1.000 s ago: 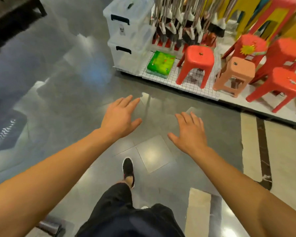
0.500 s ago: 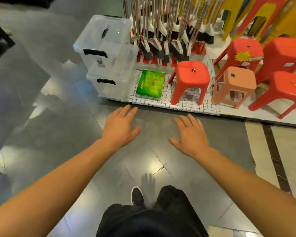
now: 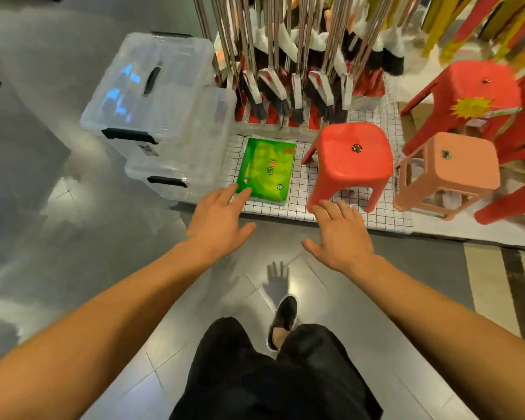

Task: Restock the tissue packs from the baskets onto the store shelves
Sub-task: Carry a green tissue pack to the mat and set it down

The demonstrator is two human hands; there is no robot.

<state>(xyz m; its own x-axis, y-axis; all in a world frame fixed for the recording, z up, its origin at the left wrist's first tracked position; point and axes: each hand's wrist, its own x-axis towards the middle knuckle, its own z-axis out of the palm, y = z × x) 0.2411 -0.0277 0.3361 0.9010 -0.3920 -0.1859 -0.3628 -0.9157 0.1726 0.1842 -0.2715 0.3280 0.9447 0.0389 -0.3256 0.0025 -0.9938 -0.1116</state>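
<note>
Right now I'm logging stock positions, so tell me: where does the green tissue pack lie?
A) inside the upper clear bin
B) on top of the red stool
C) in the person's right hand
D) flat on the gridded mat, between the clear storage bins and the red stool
D: the green tissue pack lies flat on the gridded mat, with the clear storage bins on one side and the red stool on the other.

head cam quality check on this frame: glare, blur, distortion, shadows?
Head view: glare patches on the glossy floor and on the lid of the clear storage bin; strong wide-angle bowing, so the broom handles splay outward; red stools at the right edge are smeared; the green tissue pack and both open hands, left hand and right hand, stay fairly sharp; a hand shadow falls on the tiles.
</note>
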